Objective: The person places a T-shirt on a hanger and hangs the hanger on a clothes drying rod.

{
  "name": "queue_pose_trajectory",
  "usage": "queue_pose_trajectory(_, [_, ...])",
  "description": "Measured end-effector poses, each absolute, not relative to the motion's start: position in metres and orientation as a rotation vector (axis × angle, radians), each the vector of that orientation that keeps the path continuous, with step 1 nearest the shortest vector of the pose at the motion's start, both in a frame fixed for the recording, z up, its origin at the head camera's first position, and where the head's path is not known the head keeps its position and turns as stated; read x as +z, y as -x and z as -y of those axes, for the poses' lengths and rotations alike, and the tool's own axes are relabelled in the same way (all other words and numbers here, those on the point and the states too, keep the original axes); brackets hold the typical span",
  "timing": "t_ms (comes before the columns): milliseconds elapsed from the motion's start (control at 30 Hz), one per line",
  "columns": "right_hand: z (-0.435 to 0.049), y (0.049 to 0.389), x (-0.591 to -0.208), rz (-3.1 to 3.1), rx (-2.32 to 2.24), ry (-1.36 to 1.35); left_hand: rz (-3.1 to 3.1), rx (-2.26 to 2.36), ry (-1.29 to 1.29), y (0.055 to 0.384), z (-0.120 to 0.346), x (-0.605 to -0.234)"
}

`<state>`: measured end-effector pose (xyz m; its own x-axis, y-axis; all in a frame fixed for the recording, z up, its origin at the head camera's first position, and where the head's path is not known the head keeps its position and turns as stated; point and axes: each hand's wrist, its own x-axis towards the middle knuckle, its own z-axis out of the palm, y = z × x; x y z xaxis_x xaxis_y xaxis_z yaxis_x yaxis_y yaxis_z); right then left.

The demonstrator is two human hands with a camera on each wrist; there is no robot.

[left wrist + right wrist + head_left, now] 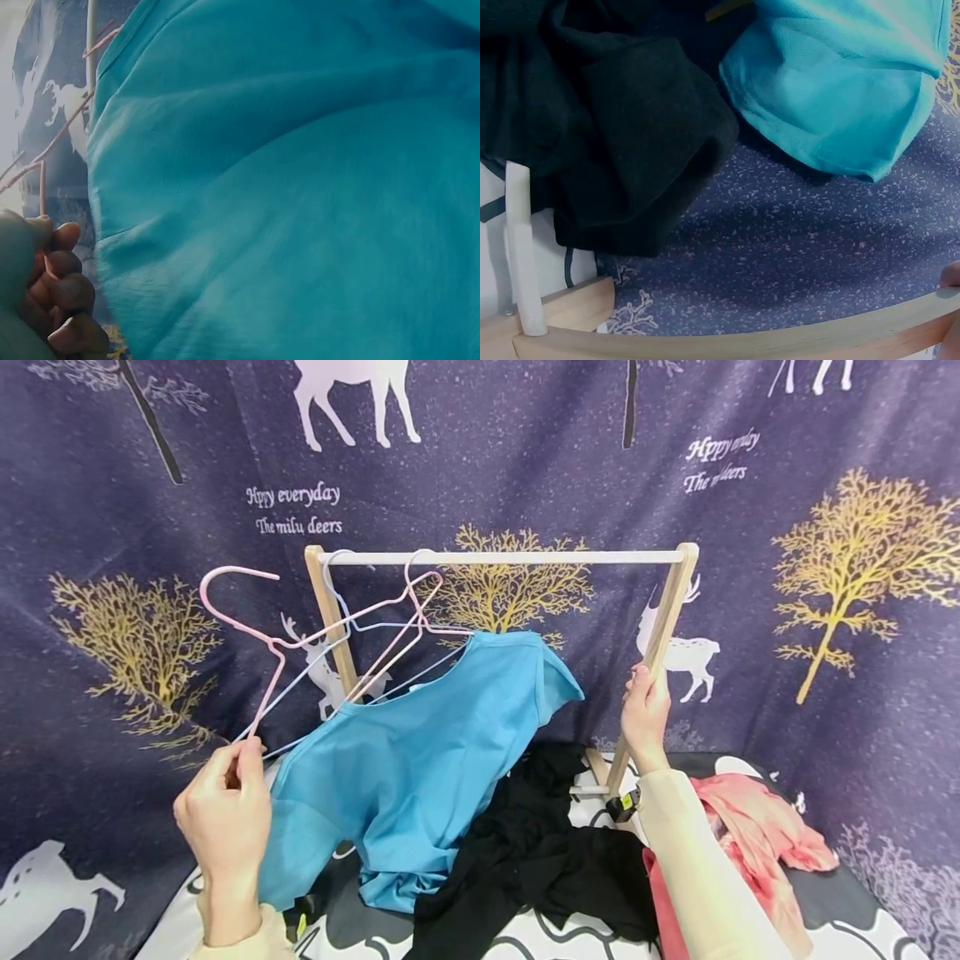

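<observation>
My left hand [228, 818] pinches one end of a pink wire hanger [281, 643], whose hook points up and hangs free of the rack. Behind it, a second pink hanger [411, 585] and a pale blue hanger [339, 597] hook over the white bar. A blue shirt [405, 735] hangs from the hangers by its neckline, tilted lower on the left, and fills most of the left wrist view. With my right hand [645, 714] I grip the right wooden post [670, 618] of the clothes rack. The hangers' lower parts are hidden inside the shirt.
Under the shirt a heap of black clothing [540, 860] lies on the patterned black-and-white cover [585, 935]. Pink clothing [757, 818] is bunched at the right, beside my right sleeve. The rack's white bar [555, 557] spans its two posts before a purple deer-print curtain [517, 468].
</observation>
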<state>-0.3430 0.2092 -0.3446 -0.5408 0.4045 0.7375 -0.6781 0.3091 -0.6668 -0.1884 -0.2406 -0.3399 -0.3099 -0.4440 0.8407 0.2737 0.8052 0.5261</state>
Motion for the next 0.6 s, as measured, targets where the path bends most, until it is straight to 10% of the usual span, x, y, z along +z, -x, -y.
queue_pose_trajectory(600, [-0.217,0.332,-0.342,1.747,1.548,-0.270,1.622,-0.674,-0.090,0.176,0.256,-0.337])
